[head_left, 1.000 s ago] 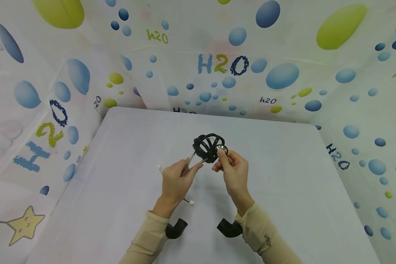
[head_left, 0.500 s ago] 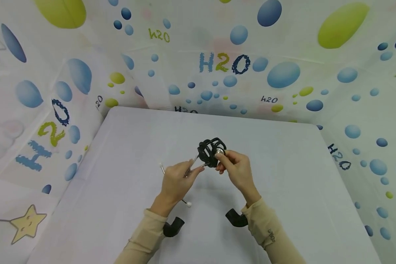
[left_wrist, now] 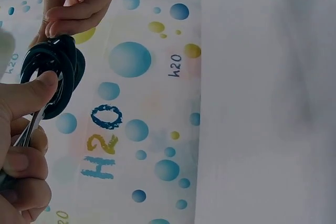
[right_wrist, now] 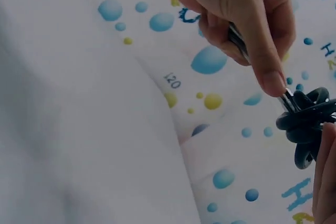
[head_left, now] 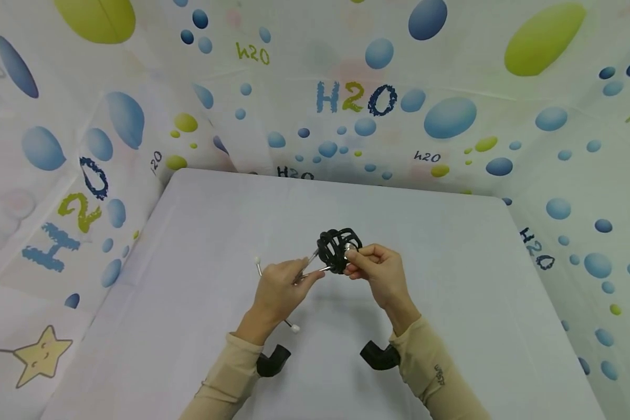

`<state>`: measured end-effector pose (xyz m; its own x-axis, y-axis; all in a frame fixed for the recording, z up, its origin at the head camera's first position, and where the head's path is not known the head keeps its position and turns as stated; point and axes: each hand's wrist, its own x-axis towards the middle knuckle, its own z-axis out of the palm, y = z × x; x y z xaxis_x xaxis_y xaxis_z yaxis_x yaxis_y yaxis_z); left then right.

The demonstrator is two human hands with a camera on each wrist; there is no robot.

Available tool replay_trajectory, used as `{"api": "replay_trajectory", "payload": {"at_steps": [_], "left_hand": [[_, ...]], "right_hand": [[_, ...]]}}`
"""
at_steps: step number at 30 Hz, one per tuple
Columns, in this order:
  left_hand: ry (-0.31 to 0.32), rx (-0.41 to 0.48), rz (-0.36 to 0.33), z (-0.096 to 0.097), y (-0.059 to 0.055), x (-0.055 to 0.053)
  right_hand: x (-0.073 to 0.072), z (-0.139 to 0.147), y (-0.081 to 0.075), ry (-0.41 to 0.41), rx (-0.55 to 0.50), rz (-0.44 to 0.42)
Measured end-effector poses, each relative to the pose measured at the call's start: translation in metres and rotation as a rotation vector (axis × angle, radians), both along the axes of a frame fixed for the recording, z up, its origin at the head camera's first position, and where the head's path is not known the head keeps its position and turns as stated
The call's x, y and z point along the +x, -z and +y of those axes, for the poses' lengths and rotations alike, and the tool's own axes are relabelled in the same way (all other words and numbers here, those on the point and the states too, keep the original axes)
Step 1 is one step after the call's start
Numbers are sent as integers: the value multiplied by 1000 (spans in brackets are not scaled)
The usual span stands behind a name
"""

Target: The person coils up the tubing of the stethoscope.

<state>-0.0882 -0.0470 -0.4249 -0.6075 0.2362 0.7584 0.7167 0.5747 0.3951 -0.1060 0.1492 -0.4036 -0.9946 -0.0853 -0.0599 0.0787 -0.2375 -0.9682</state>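
Observation:
Held up above the table is a stethoscope [head_left: 338, 262], its black tubing wound into a tight bundle. My left hand [head_left: 279, 287] grips the metal ear tubes, with the thumb laid along them toward the bundle. White ear tips [head_left: 296, 329] stick out on both sides of that hand. At the bundle's right side, my right hand [head_left: 384, 275] pinches the silver chest piece [head_left: 348, 249] between thumb and fingers. The left wrist view shows the coiled tubing [left_wrist: 68, 87] just past my left thumb. In the right wrist view, part of the right hand [right_wrist: 326, 182] is cut off by the frame edge.
A white-covered table [head_left: 451, 280] lies beneath both hands. Patterned cloth [head_left: 294, 76] with blue and green drops rises behind it and at both sides. A black curved piece shows at each wrist, beside the beige sleeves [head_left: 233, 361].
Both hands and the stethoscope have come lower and a little nearer the body. My right hand has also shifted slightly to the right. Each hand keeps its hold.

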Motion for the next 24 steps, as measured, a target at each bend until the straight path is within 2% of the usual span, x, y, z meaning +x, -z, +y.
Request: {"api": "replay_trajectory", "payload": {"at_steps": [2,4,8,13,15,19,22,24], "left_hand": [[-8,-1,-3,-1,0,0],[-11,4,-11,-2,0,0],[-13,17,-24,-4,0,-1],[-22,0,-32,-5,2,0],[-26,-10,-34,-5,2,0],[-30,-18,-32,-5,1,1],[-23,-11,-31,-5,0,1],[-15,-8,-33,-4,1,1]], "right_hand": [[2,-5,1,44,-13,27],[3,-8,2,69,3,93],[4,-8,1,31,57,203],[6,-8,-1,2,118,224],[6,-9,-2,9,172,254],[10,-13,-17,29,336,324],[8,-13,-23,12,445,353],[4,-10,-20,-14,495,370]]}}
